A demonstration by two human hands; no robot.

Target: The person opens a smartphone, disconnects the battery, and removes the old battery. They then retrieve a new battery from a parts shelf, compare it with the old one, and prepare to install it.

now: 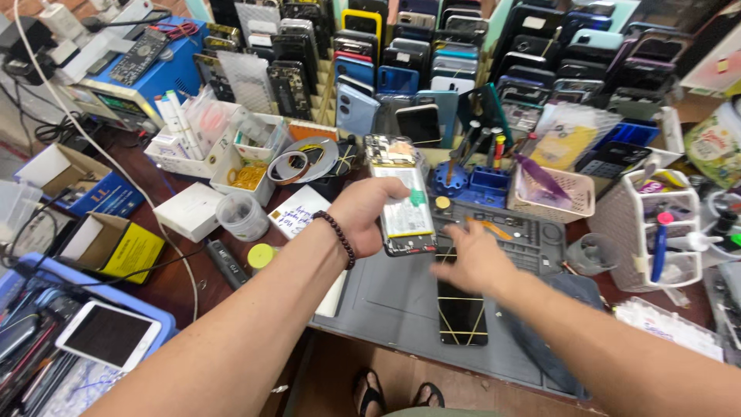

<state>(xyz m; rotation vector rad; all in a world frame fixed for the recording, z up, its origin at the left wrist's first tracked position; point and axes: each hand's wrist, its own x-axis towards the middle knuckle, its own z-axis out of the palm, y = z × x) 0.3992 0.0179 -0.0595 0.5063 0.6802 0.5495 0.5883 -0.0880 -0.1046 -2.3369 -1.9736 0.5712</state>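
While the left hand [369,212] grips an opened phone [403,199] with its back removed, holding it above the far part of the grey work mat [386,301], the right hand [472,261] reaches forward with fingers spread and loose, gripping nothing, just over the mat's moulded tray section. A beaded bracelet [337,238] circles the left wrist. Near the right wrist a dark phone screen [461,313] bound with yellow rubber bands lies flat on the mat. Beyond the hands stand a blue tool holder [472,181] with screwdrivers and a pink mesh basket [557,193]. Left of the mat on the brown surface [174,282] sit a clear plastic cup [241,215], a white box [190,210] and a white-framed phone [108,334]. Racks of phone cases [432,54] fill the back.
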